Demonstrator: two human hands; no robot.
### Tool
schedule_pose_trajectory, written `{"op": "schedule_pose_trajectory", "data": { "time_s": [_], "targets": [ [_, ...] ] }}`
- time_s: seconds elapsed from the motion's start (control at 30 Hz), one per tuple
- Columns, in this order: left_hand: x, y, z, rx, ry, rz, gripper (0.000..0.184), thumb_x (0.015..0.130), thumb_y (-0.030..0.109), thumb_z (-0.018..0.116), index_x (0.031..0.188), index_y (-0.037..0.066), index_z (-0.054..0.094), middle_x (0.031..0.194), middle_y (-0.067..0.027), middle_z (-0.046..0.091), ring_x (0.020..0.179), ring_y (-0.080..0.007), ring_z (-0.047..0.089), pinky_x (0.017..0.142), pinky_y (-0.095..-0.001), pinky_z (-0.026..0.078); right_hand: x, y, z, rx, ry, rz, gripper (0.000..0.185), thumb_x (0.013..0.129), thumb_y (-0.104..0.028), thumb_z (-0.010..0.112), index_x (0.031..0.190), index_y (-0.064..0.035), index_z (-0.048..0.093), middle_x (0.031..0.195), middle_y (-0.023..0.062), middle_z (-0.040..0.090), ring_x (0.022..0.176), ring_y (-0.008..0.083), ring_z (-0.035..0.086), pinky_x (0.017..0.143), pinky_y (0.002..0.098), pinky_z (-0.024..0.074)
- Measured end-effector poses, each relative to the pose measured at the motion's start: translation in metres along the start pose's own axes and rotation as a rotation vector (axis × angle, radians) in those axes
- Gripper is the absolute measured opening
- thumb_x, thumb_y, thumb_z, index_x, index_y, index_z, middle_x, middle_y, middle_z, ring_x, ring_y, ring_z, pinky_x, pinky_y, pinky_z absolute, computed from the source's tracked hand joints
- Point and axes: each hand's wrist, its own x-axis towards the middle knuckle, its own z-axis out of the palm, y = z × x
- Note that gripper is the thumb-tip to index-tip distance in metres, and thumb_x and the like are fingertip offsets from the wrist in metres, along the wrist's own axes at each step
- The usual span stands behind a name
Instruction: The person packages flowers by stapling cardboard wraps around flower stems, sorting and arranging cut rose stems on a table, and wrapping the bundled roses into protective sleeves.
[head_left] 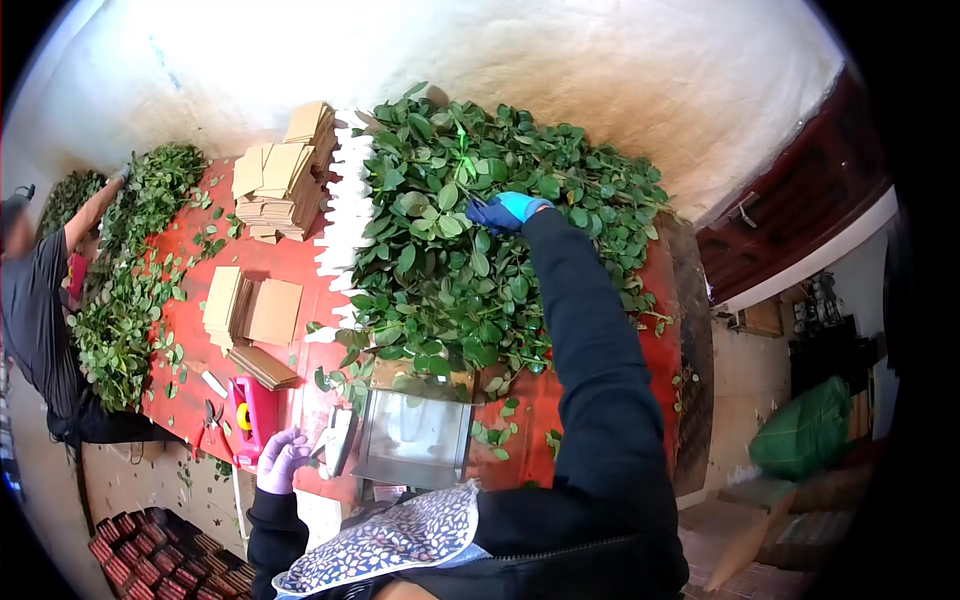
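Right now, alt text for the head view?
A gloved right hand touches a large heap of leafy green stems on a red table; the gloved left hand is near a pink tape dispenser. Cardboard pieces sit stacked left of the heap, and a co-worker stretches an arm over more leaves.

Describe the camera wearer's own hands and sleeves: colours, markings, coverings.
Left hand: pale lilac-pink glove. Right hand: two-tone glove, dark blue at the fingers, bright light blue toward the wrist. Both arms: long, dark, near-black fabric sleeves. No cables visible; markings, if any, too small to read.
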Motion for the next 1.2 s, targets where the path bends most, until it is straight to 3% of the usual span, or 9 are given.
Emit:
{"op": "schedule_pose_trajectory", "data": {
  "time_s": [0.2, 0.4, 0.57, 0.67, 0.9, 1.03, 1.1, 1.13, 1.2],
  "targets": [
    [0.025, 0.002, 0.031, -0.073, -0.003, -0.012, 0.047, 0.088, 0.021, 0.066, 0.127, 0.001, 0.049, 0.112, -0.01, 0.061, 0.096, -0.0195, 0.061, 0.087, -0.0346, 0.051, 0.022, 0.035, 0.0, 0.626, 0.016, -0.351, 0.026, 0.099, -0.014, 0.042, 0.111, -0.0011, 0.06, 0.104, 0.0082, 0.065, 0.074, 0.0127, 0.06, 0.066, 0.0232, 0.0482],
    [0.071, 0.062, 0.143, -0.051, -0.194, 0.299, 0.105, 0.078, 0.048, 0.071, 0.151, 0.009, 0.005, 0.149, -0.0138, 0.026, 0.128, -0.0295, 0.04, 0.104, -0.0419, 0.035, -0.15, -0.096, 0.088, -0.058, 0.11, -0.987, 0.029, 0.088, -0.038, 0.06, 0.095, -0.0098, 0.064, 0.076, 0.0144, 0.062, 0.071, 0.0294, 0.064, 0.067, 0.0401, 0.0513],
    [0.102, 0.067, 0.15, -0.379, 0.007, 0.401, 0.017, 0.085, 0.016, 0.054, 0.1, 0.009, 0.055, 0.092, -0.0096, 0.06, 0.09, -0.0243, 0.058, 0.078, -0.0407, 0.048, -0.121, -0.101, 0.078, 0.299, -0.046, -1.146, 0.027, 0.083, -0.028, 0.066, 0.101, -0.0075, 0.065, 0.084, 0.0143, 0.065, 0.077, 0.0305, 0.065, 0.068, 0.0378, 0.0523],
    [0.082, 0.075, 0.09, -0.349, 0.176, 0.298, 0.014, 0.084, 0.014, 0.051, 0.096, 0.006, 0.052, 0.085, -0.0069, 0.059, 0.089, -0.0222, 0.061, 0.077, -0.0376, 0.052, -0.062, -0.076, -0.013, -0.042, 0.804, -0.471, 0.043, 0.085, -0.049, 0.061, 0.09, -0.0062, 0.065, 0.073, 0.013, 0.066, 0.067, 0.0328, 0.064, 0.065, 0.0423, 0.0508],
    [-0.007, 0.058, -0.023, -0.242, 0.473, 0.494, 0.019, 0.083, 0.017, 0.057, 0.1, 0.009, 0.055, 0.085, -0.0024, 0.058, 0.082, -0.0175, 0.058, 0.078, -0.032, 0.05, 0.108, 0.003, -0.047, -0.367, 0.638, 0.024, 0.037, 0.083, -0.041, 0.06, 0.098, -0.0091, 0.07, 0.1, 0.016, 0.068, 0.093, 0.0343, 0.065, 0.082, 0.0445, 0.0505],
    [-0.044, 0.044, -0.114, -0.231, 0.626, 0.389, 0.023, 0.083, 0.02, 0.058, 0.103, 0.01, 0.055, 0.085, -0.0007, 0.056, 0.08, -0.0161, 0.057, 0.075, -0.0301, 0.049, 0.085, 0.004, -0.073, -0.207, 0.651, -0.146, 0.028, 0.083, -0.029, 0.062, 0.098, -0.0064, 0.069, 0.096, 0.0137, 0.069, 0.086, 0.0302, 0.067, 0.074, 0.0412, 0.0525],
    [-0.058, 0.025, -0.183, -0.218, 0.787, 0.335, 0.018, 0.083, 0.02, 0.059, 0.099, 0.012, 0.056, 0.083, 0.0006, 0.056, 0.077, -0.0152, 0.056, 0.072, -0.0289, 0.048, 0.065, 0.022, -0.088, 0.806, 0.079, -0.808, 0.021, 0.085, -0.02, 0.063, 0.097, -0.0025, 0.064, 0.086, 0.004, 0.069, 0.064, 0.0113, 0.06, 0.054, 0.0249, 0.0464],
    [-0.062, 0.012, -0.221, -0.199, 0.846, 0.271, 0.018, 0.084, 0.019, 0.057, 0.1, 0.012, 0.057, 0.083, -0.0011, 0.057, 0.078, -0.016, 0.056, 0.073, -0.0302, 0.048, 0.005, 0.017, -0.092, 1.24, 0.258, -0.271, 0.019, 0.09, -0.015, 0.055, 0.104, -0.0049, 0.063, 0.087, 0.002, 0.069, 0.062, 0.0109, 0.058, 0.053, 0.0245, 0.0451],
    [-0.053, -0.018, -0.302, -0.057, 0.844, 0.104, 0.019, 0.086, 0.018, 0.054, 0.104, 0.011, 0.059, 0.083, -0.0045, 0.058, 0.08, -0.0175, 0.057, 0.076, -0.0328, 0.049, -0.024, 0.085, -0.098, 1.11, 0.146, -0.889, 0.03, 0.095, -0.014, 0.042, 0.12, -0.0063, 0.057, 0.108, 0.0033, 0.066, 0.064, 0.0082, 0.054, 0.056, 0.0183, 0.0447]
  ]
}}
